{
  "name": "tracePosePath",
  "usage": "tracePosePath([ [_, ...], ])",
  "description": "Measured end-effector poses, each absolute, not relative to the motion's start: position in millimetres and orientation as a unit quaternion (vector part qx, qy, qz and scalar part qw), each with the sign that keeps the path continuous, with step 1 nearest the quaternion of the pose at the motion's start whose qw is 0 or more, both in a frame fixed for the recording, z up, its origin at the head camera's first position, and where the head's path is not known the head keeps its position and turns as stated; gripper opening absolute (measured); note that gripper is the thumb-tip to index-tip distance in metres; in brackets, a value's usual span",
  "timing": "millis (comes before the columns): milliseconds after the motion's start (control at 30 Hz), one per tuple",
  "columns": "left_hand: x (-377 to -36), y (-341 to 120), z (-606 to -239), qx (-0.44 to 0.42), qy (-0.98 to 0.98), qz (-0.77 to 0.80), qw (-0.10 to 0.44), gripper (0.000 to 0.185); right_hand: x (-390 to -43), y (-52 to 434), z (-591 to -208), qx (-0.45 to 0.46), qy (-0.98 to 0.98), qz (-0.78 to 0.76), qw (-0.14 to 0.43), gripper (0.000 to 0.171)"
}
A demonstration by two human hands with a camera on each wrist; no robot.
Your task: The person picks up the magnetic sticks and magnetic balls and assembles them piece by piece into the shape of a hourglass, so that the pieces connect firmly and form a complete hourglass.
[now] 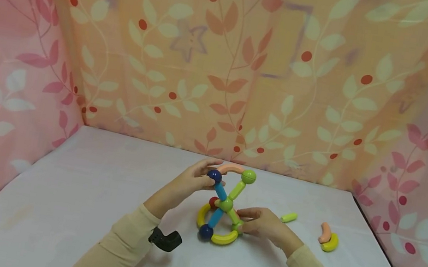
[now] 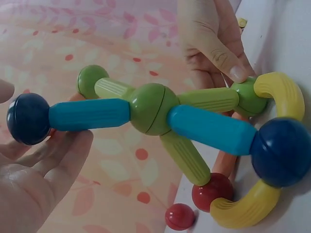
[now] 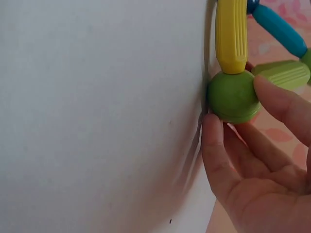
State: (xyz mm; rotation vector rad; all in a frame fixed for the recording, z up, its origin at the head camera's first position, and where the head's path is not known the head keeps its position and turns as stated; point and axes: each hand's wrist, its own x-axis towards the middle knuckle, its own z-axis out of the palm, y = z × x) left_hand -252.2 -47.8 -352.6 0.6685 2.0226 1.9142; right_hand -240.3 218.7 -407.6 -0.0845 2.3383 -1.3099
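Observation:
A toy of magnetic rods and balls [image 1: 225,204] stands on the table, its crossed blue and green rods meeting at a green centre ball [image 2: 154,108]. My left hand [image 1: 192,177] holds its upper left corner, fingers around the dark blue ball [image 2: 29,119] and against the blue rod [image 2: 90,114]. Low on the other side, my right hand [image 1: 266,226] pinches the green corner ball [image 3: 234,97], where a yellow curved rod [image 3: 232,36] joins. A peach curved rod [image 1: 230,169] bridges the top balls. Down at the base is a red ball [image 2: 212,192].
To the right lie a loose green rod [image 1: 289,218], a peach curved piece [image 1: 325,233] and a yellow curved piece [image 1: 330,242]. Another red ball [image 2: 180,216] shows beside the base in the left wrist view. Patterned cloth [image 1: 222,83] hangs behind the white table [image 1: 74,191].

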Motion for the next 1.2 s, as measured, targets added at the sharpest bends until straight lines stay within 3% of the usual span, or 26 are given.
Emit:
tracePosePath([
  [233,-253.0,-51.1,-352.9,0.248,0.694,0.655,0.17,0.06,-248.6,225.5,-409.4,-0.067,0.839,-0.478,0.251,0.054],
  [633,-248.8,-51.0,-351.2,0.252,0.691,0.651,0.186,0.064,-254.3,225.5,-410.8,-0.045,0.849,-0.481,0.214,0.047],
  [967,-251.1,-53.0,-352.1,0.253,0.684,0.656,0.193,0.068,-241.8,251.5,-392.4,0.065,0.841,-0.529,0.099,0.057],
  [1200,-253.1,-55.6,-351.7,0.262,0.681,0.656,0.193,0.069,-234.8,299.9,-387.0,0.118,0.842,-0.521,0.073,0.071],
])
